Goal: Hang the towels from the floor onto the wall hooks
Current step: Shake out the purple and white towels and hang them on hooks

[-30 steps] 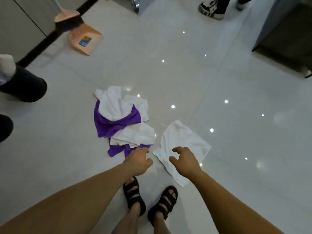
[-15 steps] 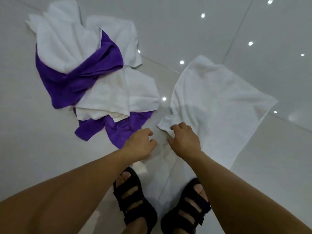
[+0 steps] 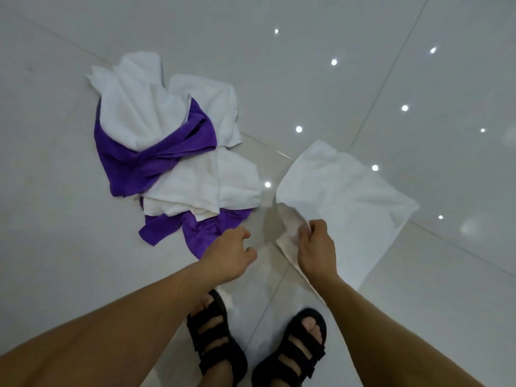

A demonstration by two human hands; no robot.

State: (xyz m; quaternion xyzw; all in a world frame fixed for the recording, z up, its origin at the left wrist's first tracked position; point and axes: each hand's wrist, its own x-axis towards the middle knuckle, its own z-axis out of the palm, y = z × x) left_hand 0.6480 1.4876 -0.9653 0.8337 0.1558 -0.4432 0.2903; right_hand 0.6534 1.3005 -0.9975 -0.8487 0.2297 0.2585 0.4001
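Glossy white floor tiles (image 3: 363,65) are reflecting ceiling lights. The right hand (image 3: 315,247) is pinching the white towel (image 3: 349,196) by its near edge, holding that edge raised off the floor. The left hand (image 3: 229,255) is hovering loosely curled and empty beside the heap of white and purple towels (image 3: 173,152).

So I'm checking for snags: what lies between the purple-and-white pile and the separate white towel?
Head view: only bare glossy floor tile with a grout line separates the pile from the white towel.
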